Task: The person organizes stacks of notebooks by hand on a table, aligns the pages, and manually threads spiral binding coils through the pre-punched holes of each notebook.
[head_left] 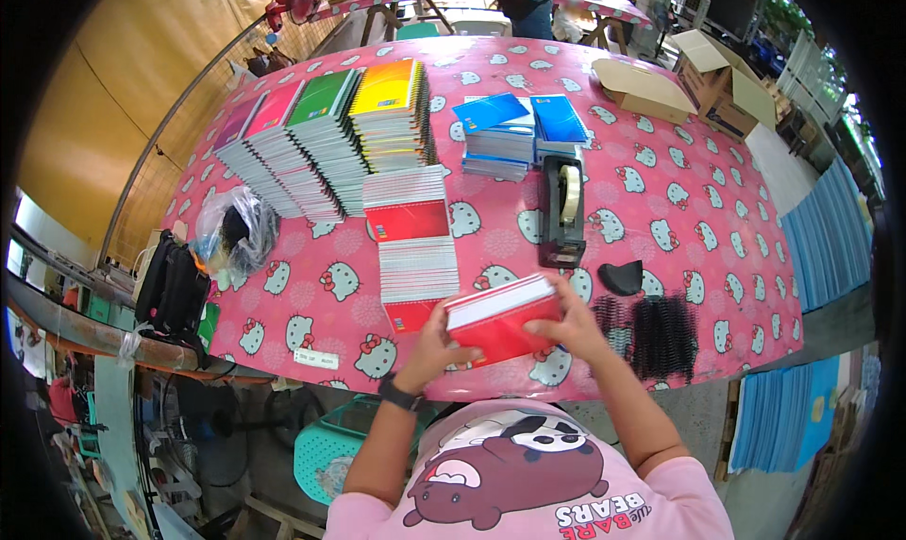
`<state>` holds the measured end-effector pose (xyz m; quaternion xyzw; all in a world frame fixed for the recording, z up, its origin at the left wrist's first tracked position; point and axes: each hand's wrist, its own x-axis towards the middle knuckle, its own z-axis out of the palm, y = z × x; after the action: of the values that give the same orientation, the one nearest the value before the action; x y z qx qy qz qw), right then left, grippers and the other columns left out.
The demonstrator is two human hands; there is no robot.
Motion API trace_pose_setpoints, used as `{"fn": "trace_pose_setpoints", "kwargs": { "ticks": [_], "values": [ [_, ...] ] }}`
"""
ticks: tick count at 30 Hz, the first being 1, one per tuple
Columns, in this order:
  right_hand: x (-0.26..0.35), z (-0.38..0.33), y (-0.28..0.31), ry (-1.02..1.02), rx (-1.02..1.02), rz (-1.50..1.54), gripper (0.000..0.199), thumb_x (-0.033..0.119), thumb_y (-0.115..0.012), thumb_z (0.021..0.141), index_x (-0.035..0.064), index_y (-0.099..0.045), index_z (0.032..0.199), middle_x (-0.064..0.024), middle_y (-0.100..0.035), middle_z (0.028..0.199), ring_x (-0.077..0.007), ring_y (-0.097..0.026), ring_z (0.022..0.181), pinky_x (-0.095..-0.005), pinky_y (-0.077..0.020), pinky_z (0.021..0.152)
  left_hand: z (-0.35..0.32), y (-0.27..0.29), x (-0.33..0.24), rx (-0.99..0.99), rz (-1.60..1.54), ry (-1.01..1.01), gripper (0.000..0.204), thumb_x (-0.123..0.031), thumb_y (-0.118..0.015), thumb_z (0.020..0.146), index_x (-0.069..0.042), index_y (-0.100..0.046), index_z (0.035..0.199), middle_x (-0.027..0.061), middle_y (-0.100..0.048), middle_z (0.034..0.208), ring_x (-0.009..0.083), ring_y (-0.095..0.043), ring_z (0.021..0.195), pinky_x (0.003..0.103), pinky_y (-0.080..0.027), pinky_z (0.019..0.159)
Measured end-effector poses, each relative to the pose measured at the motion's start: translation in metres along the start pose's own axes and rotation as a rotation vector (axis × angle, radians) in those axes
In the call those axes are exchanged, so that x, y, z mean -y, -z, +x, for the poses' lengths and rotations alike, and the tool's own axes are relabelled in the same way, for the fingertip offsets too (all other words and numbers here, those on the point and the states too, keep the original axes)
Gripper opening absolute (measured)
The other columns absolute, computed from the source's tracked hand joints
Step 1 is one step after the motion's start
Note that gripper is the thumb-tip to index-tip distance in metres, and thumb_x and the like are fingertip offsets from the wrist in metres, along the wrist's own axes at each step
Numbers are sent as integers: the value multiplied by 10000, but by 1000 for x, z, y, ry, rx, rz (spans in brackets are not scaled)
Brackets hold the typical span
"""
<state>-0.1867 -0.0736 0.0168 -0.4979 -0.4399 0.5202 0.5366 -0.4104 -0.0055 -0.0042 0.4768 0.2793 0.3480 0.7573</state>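
My left hand [436,351] and my right hand [572,325] grip a small stack of red-covered notebooks [500,334] from both ends, tilted over the table's near edge. White page edges face up along its far side; how many notebooks it has I cannot tell. Touching its left end lie red notebooks [415,271] in leaning piles, mostly showing their page edges. To the right of my right hand stand black spiral binding coils [663,337]. A black tape dispenser [563,214] with a pale roll sits beyond the stack, and a black curved piece [620,278] lies near it.
Tall piles of purple, pink, green and yellow notebooks [385,87] stand far left, with blue notebooks [493,112] beside them. A plastic bag [234,230] lies at the left edge. Cardboard boxes [722,82] are at the far right; a green stool [326,450] is below the table.
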Motion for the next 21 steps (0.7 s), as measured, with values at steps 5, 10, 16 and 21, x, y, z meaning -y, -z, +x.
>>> {"fn": "trace_pose_setpoints", "kwargs": {
  "ticks": [5,10,16,21],
  "values": [
    [-41,13,-66,25,178,-75,818,15,-786,645,28,-330,1323,-76,-498,1202,-183,-444,1170,-321,-324,1015,-38,86,-2,41,312,-62,848,20,-791,594,-53,-334,1305,90,-459,1250,205,-471,1146,342,-379,986],
    [-14,89,-93,276,103,-191,849,23,-764,672,15,-292,1377,-102,-461,1284,-196,-424,1205,-331,-341,1016,12,110,-60,-33,302,-275,870,83,-732,589,-53,-312,1339,93,-454,1259,213,-453,1173,341,-364,1005],
    [-67,165,-92,460,-101,-248,829,170,-787,676,43,-341,1363,-118,-487,1243,-238,-448,1167,-364,-351,988,92,149,-49,-129,363,-453,995,148,-618,548,-44,-181,1421,130,-357,1363,238,-369,1262,327,-327,1032],
    [-61,156,-111,549,-406,-530,984,232,-800,653,7,-207,1405,-180,-432,1275,-302,-372,1226,-414,-255,1053,98,155,-24,-200,383,-494,920,35,-643,627,-39,-184,1421,125,-391,1344,212,-403,1218,311,-343,1003]
  ]
}}
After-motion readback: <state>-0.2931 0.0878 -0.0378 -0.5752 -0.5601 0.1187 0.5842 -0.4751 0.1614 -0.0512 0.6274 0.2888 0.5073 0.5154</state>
